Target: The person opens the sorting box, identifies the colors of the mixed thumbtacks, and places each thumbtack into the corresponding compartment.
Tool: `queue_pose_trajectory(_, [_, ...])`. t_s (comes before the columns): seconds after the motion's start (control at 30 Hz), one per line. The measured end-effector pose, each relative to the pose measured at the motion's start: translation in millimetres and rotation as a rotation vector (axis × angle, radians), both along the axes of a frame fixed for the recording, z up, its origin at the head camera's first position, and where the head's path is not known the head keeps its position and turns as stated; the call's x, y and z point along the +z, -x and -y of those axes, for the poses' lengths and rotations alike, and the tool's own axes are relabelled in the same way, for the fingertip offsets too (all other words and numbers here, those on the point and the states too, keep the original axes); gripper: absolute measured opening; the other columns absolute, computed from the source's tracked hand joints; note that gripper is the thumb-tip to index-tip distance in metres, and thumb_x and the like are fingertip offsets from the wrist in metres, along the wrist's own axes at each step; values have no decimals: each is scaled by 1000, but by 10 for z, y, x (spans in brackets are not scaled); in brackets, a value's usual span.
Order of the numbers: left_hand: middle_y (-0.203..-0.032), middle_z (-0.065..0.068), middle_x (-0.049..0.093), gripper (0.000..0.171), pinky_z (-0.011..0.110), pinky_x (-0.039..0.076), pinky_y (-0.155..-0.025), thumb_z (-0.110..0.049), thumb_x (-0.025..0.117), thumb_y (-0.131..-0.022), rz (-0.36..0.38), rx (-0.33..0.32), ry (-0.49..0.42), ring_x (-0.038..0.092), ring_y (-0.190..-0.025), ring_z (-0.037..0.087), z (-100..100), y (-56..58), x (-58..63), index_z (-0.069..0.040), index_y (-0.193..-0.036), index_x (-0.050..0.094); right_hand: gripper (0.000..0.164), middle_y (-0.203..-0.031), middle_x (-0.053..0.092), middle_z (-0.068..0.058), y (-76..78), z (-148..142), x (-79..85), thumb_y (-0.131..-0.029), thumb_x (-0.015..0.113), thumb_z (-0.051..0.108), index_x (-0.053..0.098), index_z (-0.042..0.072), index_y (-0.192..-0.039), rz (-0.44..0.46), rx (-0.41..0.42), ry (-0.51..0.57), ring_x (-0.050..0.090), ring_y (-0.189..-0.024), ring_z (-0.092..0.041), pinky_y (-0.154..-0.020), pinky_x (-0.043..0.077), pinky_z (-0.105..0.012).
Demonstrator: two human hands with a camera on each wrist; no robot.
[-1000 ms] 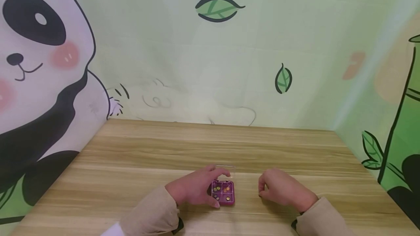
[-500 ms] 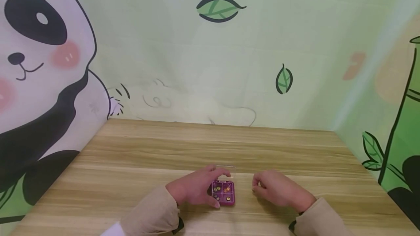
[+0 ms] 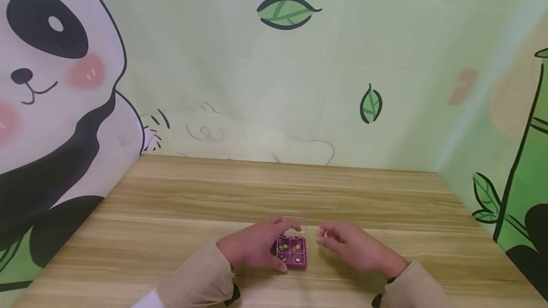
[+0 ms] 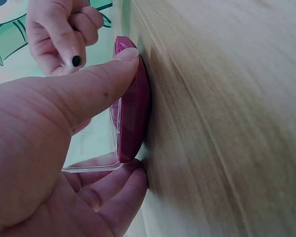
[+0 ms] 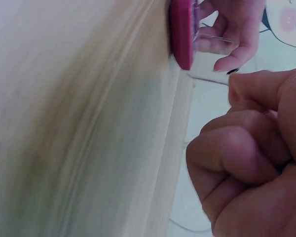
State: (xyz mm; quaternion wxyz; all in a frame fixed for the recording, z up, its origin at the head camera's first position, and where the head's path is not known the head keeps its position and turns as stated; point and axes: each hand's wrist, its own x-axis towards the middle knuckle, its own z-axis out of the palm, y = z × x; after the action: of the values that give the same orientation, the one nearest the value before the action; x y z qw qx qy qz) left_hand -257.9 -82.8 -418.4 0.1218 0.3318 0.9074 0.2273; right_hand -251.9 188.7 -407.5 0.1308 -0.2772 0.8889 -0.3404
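A small magenta pill box (image 3: 291,259) with compartments lies on the table, its clear lid (image 3: 295,217) raised at the back. Several small round pieces (image 3: 297,260), some with yellow faces, lie inside. My left hand (image 3: 255,245) grips the box from its left side. In the left wrist view the thumb (image 4: 101,84) presses the near side and the other fingers reach round the far end. To the right, just apart from the box, my right hand (image 3: 353,245) pinches a small black round piece (image 4: 76,60) between thumb and forefinger, its other fingers curled in.
The wooden table (image 3: 205,194) runs back to a cloth wall (image 3: 231,61) printed with leaves and a panda (image 3: 98,108). A bamboo print (image 3: 526,170) covers the right side wall.
My right hand has moved left toward the pill box, holding the small piece. My left hand and the box have stayed in place.
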Motion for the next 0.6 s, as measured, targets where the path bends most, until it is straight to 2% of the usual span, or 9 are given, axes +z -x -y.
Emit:
queue_pose_trajectory(0.1, [-142,7,53,82,44,50,-110,-34,90,-80,-3,0,2,58,-127,24,-5,-2,4,-31,-149,46,24,-77,50,5,-10,19,14,-107,57,31,66,9,-102,96,-24,78,43,-66,-7,-60,41,-23])
queue_pose_trajectory(0.27, [-144,8,52,82,45,50,-110,-33,90,-80,0,0,2,58,-127,24,-6,-7,7,-31,-149,46,33,-73,49,7,-16,54,13,-104,62,33,68,1,-109,261,-45,232,36,-54,-6,-50,35,-18])
queue_pose_trajectory(0.47, [-144,7,52,82,44,50,-110,-34,90,-80,12,1,-4,58,-127,24,-11,-7,2,-32,-149,46,36,-72,51,11,-33,60,-2,-103,65,27,68,-8,-114,350,12,368,34,-50,-2,-47,33,-16])
queue_pose_trajectory(0.6, [-142,7,52,82,44,50,-109,-34,91,-79,18,6,-4,58,-126,23,-13,-9,8,-32,-148,46,23,-75,54,13,-49,64,-13,-103,64,20,73,1,-111,431,73,487,37,-52,-1,-49,34,-16])
